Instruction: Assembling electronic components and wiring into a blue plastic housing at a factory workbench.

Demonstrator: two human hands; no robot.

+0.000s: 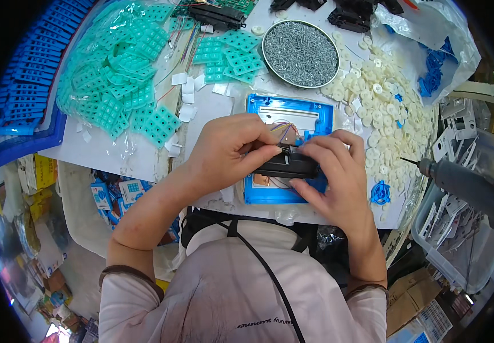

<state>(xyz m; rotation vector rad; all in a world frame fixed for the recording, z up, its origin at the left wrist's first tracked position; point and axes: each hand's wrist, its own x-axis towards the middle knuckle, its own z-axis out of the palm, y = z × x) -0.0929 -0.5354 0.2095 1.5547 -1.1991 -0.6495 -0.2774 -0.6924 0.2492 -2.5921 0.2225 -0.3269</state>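
Note:
A blue plastic housing (252, 193) lies open on the table in front of me, with thin coloured wires (286, 130) inside it. Over its middle sits a black plastic part (284, 167), long and narrow. My left hand (238, 146) pinches at the part's upper left edge, thumb and forefinger pressed together; whatever small thing is between them is hidden. With fingers on its top edge and the thumb below, my right hand (335, 177) grips the right end of the black part.
Green rubber keypads (124, 63) heap at the left. A round tin of screws (299, 54) stands behind the housing. Pale plastic discs (392, 123) spread to the right, near a power screwdriver (464, 188) and a blue round part (380, 193). Blue trays (35, 74) edge the far left.

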